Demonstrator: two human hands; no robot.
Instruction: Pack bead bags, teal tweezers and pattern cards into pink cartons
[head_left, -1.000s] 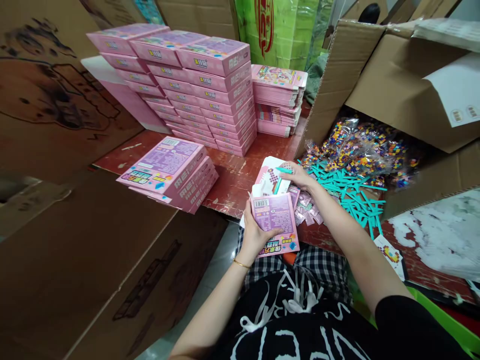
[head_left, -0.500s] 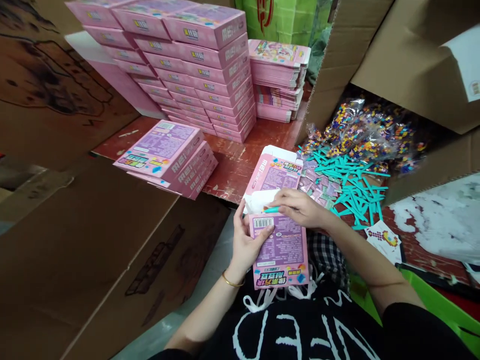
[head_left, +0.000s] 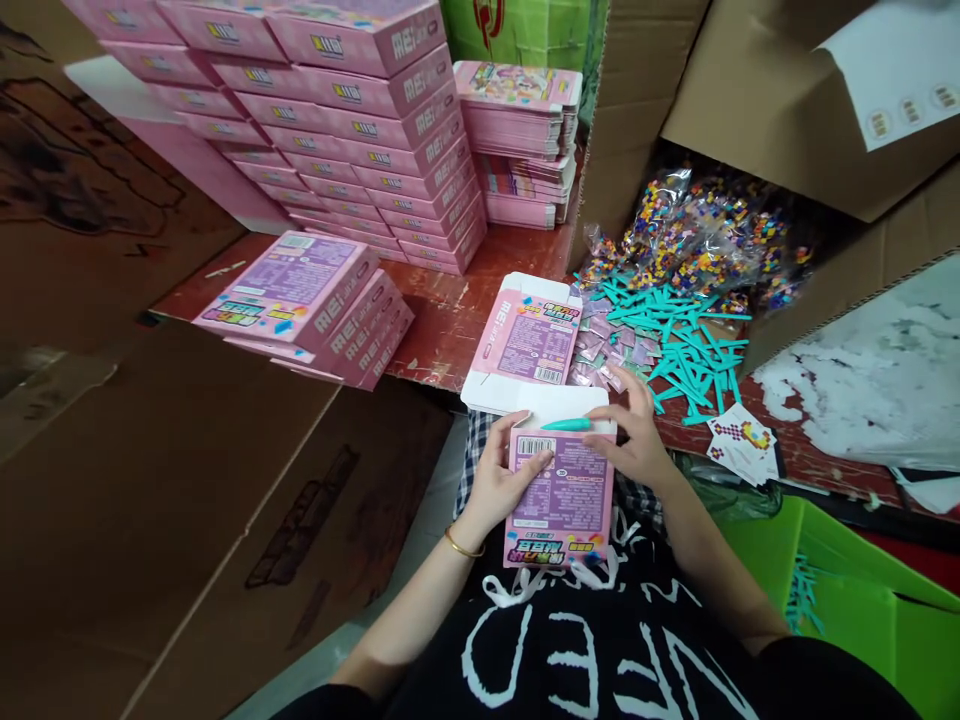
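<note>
A pink and purple box (head_left: pixel 566 500) is upright in front of my body, its top end open with a white flap raised. My left hand (head_left: pixel 506 475) grips its left side, thumb across the printed face. A teal stick (head_left: pixel 566 425) lies across the open end. My right hand (head_left: pixel 634 430) is at the upper right corner, thumb against the box and some fingers spread above it. Just beyond lies another flat pink box (head_left: pixel 529 335) with white flaps, on the red table edge.
Stacked pink boxes (head_left: pixel 352 130) stand at the back left, with a smaller pile (head_left: pixel 300 300) nearer. Teal sticks (head_left: pixel 694 360), small packets (head_left: pixel 611 345) and bags of colourful beads (head_left: pixel 705 240) lie right, beside cardboard (head_left: pixel 637 120). A green bin (head_left: pixel 855 600) is lower right.
My right hand has moved right, off the teal stick, and its fingers have spread at the box's corner. The stick now rests at the opening. The view has shifted, showing more of the green bin.
</note>
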